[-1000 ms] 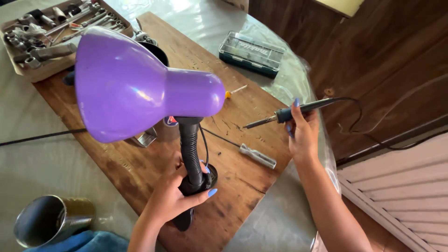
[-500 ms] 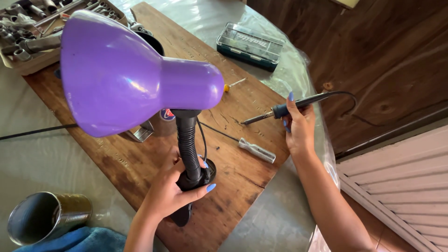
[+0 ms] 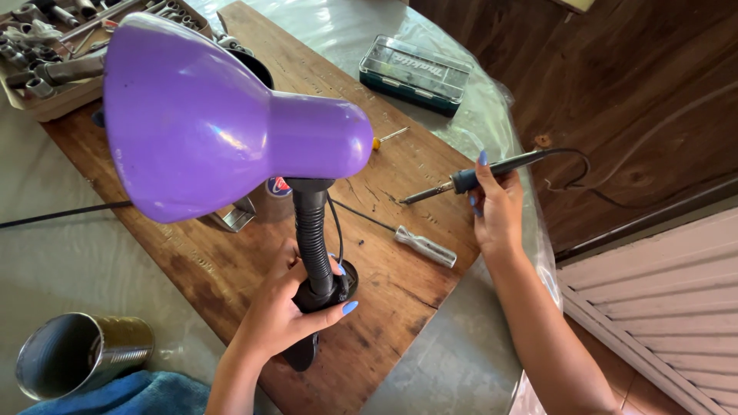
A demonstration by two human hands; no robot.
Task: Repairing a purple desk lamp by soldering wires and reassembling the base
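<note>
Left hand (image 3: 280, 319) closed around lamp (image 3: 231, 131) base, at 6 o'clock on board (image 3: 231, 269), fingers wrapped, thumb against neck. Right hand (image 3: 496, 211) at 3 o'clock, pinched on soldering iron (image 3: 477, 175), tip toward 9 o'clock, held above board. Screwdriver (image 3: 419, 244) flat between hands. Can (image 3: 81, 361) at 8 o'clock, off board.

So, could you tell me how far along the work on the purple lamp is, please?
Done: tools are out, with a screwdriver on the wooden board. In hand: the left hand grips the lamp base; the right hand holds a soldering iron. Left: its tip is clear of the lamp.
</note>
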